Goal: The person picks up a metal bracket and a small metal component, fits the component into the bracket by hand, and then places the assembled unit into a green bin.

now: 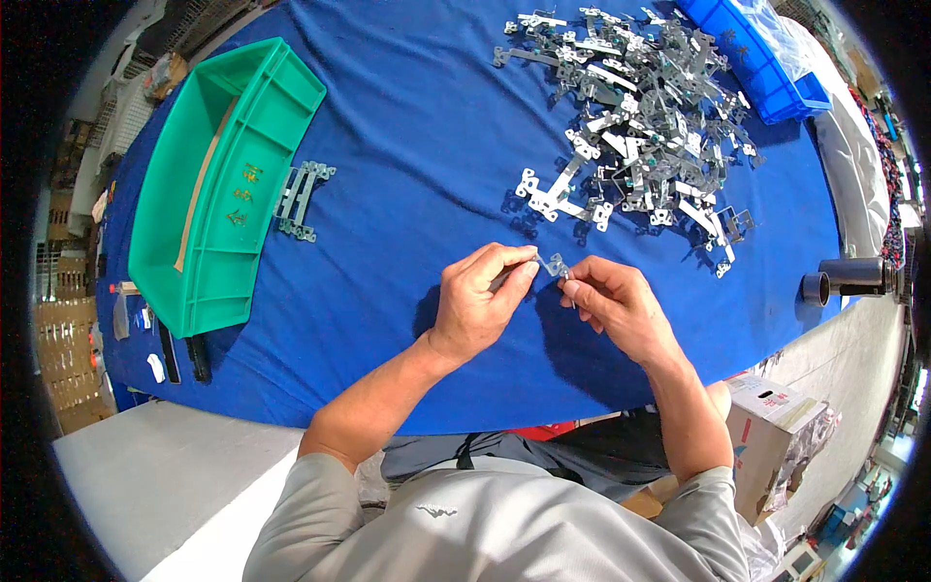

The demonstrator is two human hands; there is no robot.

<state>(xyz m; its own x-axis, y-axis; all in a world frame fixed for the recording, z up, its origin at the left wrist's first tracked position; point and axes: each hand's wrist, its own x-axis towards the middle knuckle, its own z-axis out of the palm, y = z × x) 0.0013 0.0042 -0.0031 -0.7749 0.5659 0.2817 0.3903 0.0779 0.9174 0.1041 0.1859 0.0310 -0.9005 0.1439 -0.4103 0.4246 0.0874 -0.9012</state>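
With both hands raised just over the blue cloth point(407, 175), I read this as the joining step: a small metal bracket point(557, 264) sits between them, and I am working it together with a second piece. My left hand point(477, 303) has thumb and forefinger pinched on a thin strip whose end meets the bracket; my right hand point(613, 303) has its fingertips closed on the bracket's other side, with what looks like a small pin hanging below them, though it is too small to be sure. The bracket is in the air, near the table's front edge, well apart from the pile point(640, 107) of loose brackets at the back. A few finished-looking pieces point(303, 200) lie flat just beside the green bin point(228, 184); a blue bin point(756, 58) stands beyond the pile.

My judgement is that the fit is not yet seated. The next move calls for lining up the two parts squarely and pressing them home without losing the pinch on either side.
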